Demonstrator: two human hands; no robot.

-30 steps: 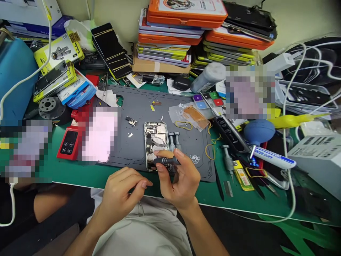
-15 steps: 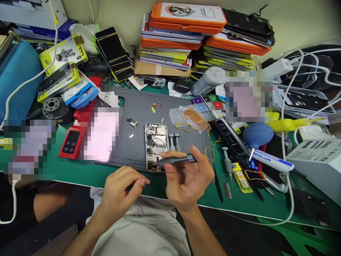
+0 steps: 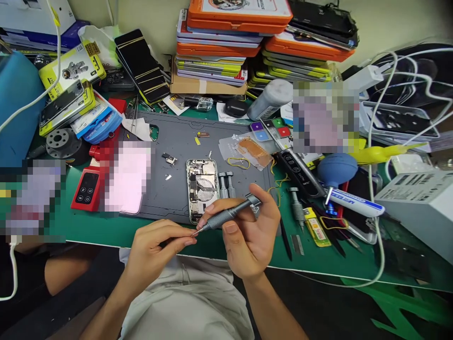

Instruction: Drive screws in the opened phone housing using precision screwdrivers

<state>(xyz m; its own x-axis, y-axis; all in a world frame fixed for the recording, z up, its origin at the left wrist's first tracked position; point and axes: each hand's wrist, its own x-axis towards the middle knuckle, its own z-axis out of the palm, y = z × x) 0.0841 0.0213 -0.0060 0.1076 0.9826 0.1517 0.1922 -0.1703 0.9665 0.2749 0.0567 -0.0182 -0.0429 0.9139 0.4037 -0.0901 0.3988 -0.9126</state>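
My right hand (image 3: 253,243) grips a grey precision screwdriver (image 3: 223,216), its shaft slanting down to the left. The thumb and forefinger of my left hand (image 3: 155,250) are pinched together at the screwdriver's tip; whatever lies between them is too small to make out. Just beyond the hands an opened phone (image 3: 205,172) lies on the dark grey work mat (image 3: 170,134), its inner boards showing. My right fingers cover its lower right corner. Two more grey screwdrivers (image 3: 226,182) lie side by side right of the phone. A small metal-and-black part (image 3: 169,158) sits to its left.
A red device with buttons (image 3: 87,186) and a blurred pink screen (image 3: 129,177) are on the left. To the right lie a black pen-like tool (image 3: 300,174), a blue air blower (image 3: 337,170) and a loose white cable (image 3: 371,141). Orange cases (image 3: 239,16) are stacked behind.
The screwdriver's tip has moved from over the phone down to my left fingertips, and my left fingers have closed around it. The whole view has shifted slightly.
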